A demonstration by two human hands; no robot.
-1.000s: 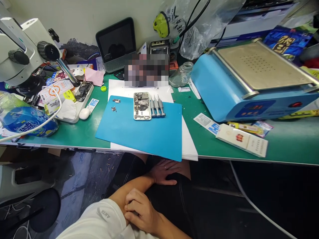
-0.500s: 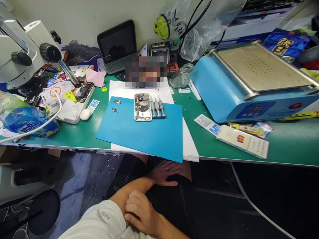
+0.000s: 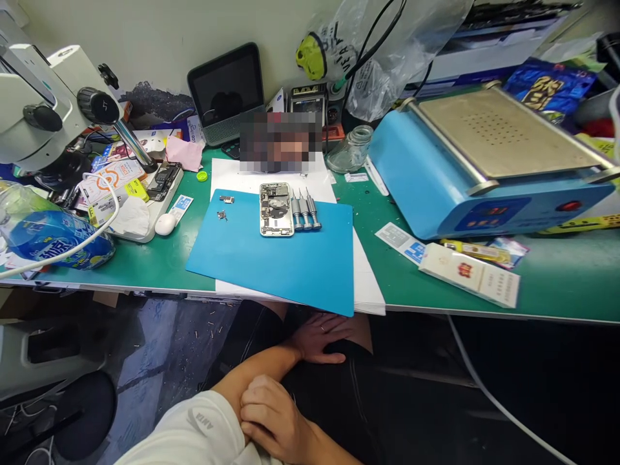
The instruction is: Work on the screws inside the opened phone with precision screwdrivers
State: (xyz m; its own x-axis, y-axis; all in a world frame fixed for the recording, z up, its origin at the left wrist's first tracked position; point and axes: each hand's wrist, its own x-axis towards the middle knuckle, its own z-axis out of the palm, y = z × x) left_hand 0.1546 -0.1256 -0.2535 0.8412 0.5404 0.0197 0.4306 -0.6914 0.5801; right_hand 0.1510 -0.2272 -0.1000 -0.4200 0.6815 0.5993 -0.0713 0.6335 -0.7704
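Note:
My left hand (image 3: 320, 339) lies flat on my dark-trousered thigh below the table edge, fingers spread, with nothing in it. Across the inner side of my left arm rests my right hand (image 3: 271, 413), its fingers curled in and touching the skin near the white sleeve; no object shows in it. On a blue mat (image 3: 271, 271) lies an opened phone (image 3: 276, 210) with its inner parts showing. Several small grey screwdrivers (image 3: 303, 212) are lined up just right of it. Two small metal phone parts sit at the mat's left, one of them a bracket-like piece (image 3: 227, 199).
A blue heating-plate machine (image 3: 436, 187) stands at right, a cigarette box (image 3: 469, 274) before it. A glass jar (image 3: 353, 152) is behind the mat. At left are a microscope (image 3: 58, 110), a blue bottle (image 3: 58, 236) and a white cable (image 3: 104, 223).
The view has shifted very slightly. Both hands keep their places, and nothing on the mat has moved.

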